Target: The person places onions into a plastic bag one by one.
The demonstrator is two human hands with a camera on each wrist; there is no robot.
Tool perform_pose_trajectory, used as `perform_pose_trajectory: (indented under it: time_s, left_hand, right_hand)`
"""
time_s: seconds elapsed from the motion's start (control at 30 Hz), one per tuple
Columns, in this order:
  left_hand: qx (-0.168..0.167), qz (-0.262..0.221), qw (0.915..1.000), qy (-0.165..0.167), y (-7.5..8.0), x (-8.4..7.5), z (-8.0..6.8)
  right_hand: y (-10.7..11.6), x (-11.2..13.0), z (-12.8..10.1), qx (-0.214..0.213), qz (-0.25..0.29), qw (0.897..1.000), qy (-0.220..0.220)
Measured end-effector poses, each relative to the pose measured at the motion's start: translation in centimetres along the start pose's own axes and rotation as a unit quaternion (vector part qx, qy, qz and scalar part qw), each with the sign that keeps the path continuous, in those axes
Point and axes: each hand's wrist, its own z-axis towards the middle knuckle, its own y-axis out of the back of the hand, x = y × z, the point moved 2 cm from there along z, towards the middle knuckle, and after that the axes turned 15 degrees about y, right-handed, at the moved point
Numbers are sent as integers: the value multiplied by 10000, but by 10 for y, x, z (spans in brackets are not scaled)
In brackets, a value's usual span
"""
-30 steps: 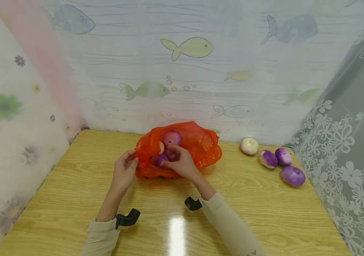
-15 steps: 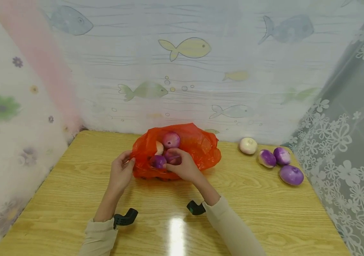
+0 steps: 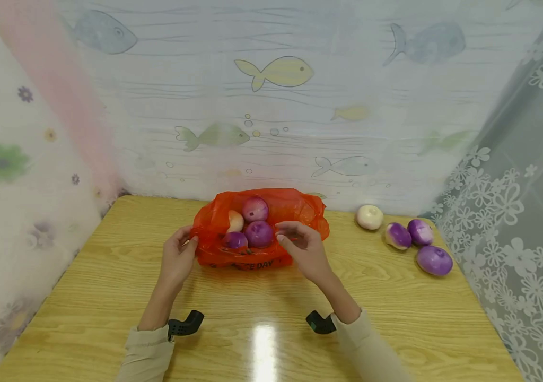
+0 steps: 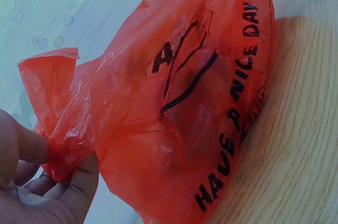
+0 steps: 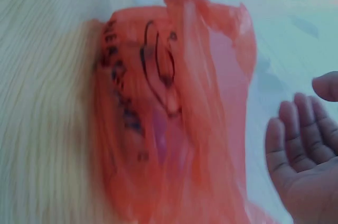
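Observation:
A red plastic bag [image 3: 295,204] lies on its side with its mouth open toward me, black lettering along its front. Inside it show a large purple onion [image 3: 259,234], a pinkish onion [image 3: 255,209] behind it, a pale one [image 3: 235,221] and a smaller purple one [image 3: 236,241]. My left hand [image 3: 179,254] pinches the bag's left edge, thumb and fingers on the plastic in the left wrist view. My right hand [image 3: 307,249] holds nothing; its fingers are apart at the right of the bag's mouth, just beside the large purple onion.
On the right of the wooden table [image 3: 252,302] lie a white onion-like vegetable [image 3: 369,217] and several purple ones, among them a flattened purple one [image 3: 435,260] near the right edge. A fish-patterned curtain [image 3: 276,106] stands behind the table.
My right hand has let go of the large purple onion in the bag and drawn back to the right. The left hand still pinches the bag, a little farther left; the bag's top edge sits lower.

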Motion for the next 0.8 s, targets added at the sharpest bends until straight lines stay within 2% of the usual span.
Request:
perform_pose_trajectory:
  time_s: [0.23,0.4,0.63,0.8]
  left_hand:
    - [13,13,10000,-36,0,1,0]
    - [31,79,10000,-6,2,1,0]
    - [3,58,10000,24,2,1,-1]
    - [-20,4,10000,5,0,1,0]
  right_hand:
    - [49,-5,-27,-366,301,9983,330]
    - [90,-15,-46,-814,250,9956,403]
    - [152,-20,-73,-1619,-136,9867,-1]
    - [194,-17,-99,-2154,-658,9733,-447]
